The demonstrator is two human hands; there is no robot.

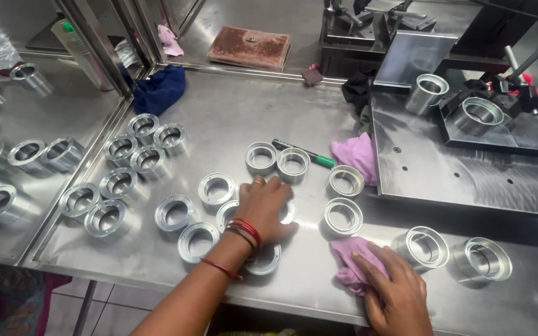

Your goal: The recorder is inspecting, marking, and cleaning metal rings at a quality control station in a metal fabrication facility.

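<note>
My left hand [266, 205], with red bangles at the wrist, lies flat over a metal ring [226, 213] in the middle of the steel table [231, 112]. Whether the fingers grip the ring is hidden. More machined metal rings [217, 188] lie around it, one [264, 260] just under my wrist. My right hand [393, 292] presses on a pink cloth [350, 261] at the table's front edge. Two rings [343, 216] lie just beyond that cloth, and two taller rings [426, 246] stand to its right.
Several rings [119, 182] cluster at the table's left, more on the adjoining surface [26, 152]. A green marker [309, 154], a second pink cloth [356, 155], a blue cloth [160, 88] and a rusty block [250, 46] lie farther back. A raised steel fixture plate [468, 168] stands right.
</note>
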